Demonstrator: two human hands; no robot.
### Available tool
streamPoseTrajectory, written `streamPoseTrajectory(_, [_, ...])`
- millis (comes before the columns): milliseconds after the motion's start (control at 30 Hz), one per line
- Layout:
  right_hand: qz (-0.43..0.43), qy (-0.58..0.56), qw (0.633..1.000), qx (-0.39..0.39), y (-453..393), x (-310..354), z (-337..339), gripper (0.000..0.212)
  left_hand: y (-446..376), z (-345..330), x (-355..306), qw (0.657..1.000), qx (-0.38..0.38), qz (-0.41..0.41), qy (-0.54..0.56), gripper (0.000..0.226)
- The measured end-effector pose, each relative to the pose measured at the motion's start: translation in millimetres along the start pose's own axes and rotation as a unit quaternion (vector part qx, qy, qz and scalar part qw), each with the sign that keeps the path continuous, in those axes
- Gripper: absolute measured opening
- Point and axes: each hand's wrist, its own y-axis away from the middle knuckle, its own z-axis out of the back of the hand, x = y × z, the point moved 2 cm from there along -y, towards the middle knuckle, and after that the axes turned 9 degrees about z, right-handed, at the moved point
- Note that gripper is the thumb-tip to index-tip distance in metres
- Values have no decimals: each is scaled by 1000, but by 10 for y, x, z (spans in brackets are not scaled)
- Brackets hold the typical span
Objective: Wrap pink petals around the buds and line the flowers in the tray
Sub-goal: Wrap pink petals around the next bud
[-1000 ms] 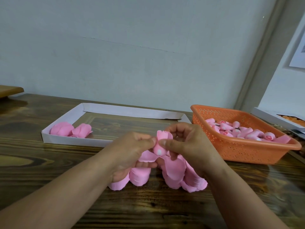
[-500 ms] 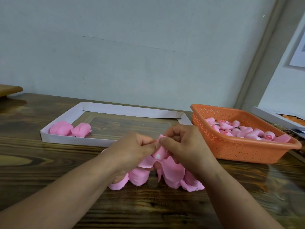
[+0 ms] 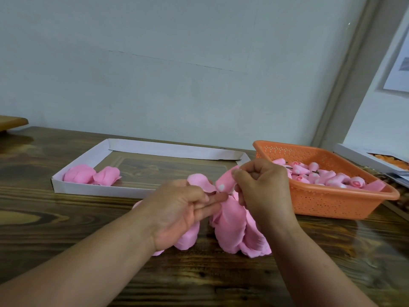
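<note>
head view, dark wooden table (image 3: pixel 66 218), pale grey wall (image 3: pixel 177 63)

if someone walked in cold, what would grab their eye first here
Mid-table, the right hand pinches a pink bud while the left hand holds a petal beside it, over a heap of loose petals. The orange basket at right is full of buds; the white tray at left holds two finished flowers.

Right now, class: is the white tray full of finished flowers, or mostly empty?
Mostly empty. The white tray holds only two pink flowers, both in its left corner; the rest of its floor shows bare.
</note>
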Motion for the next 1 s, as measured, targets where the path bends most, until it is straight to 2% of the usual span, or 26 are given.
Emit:
streamPoseTrajectory(233, [38,21,998,47,56,98,-59,20,35,-20,28,980,-93,-65,-163,24])
streamPoseTrajectory(400, [25,-4,998,49,61,102,-67,20,41,-21,7,979,-100,-82,-157,25])
streamPoseTrajectory(500, [1,-35,999,31,48,79,-33,22,33,-8,0,979,-70,-84,-173,37])
streamPoseTrajectory(567, [-13,-51,998,19,43,65,-20,22,35,-23,31,961,-63,-107,-246,45])
streamPoseTrajectory(667, [-18,-60,998,17,53,60,-42,21,43,-61,72,913,-116,-177,-350,49])
streamPoseTrajectory(833, [-4,-61,998,26,68,76,-63,19,63,-67,69,856,-205,-247,-406,21])
streamPoseTrajectory(933, [2,-45,998,31,67,77,-75,20,60,-86,79,861,-206,-232,-403,18])
streamPoseTrajectory(1000, [18,-26,999,32,71,79,-97,20,74,-112,80,874,-193,-222,-388,32])
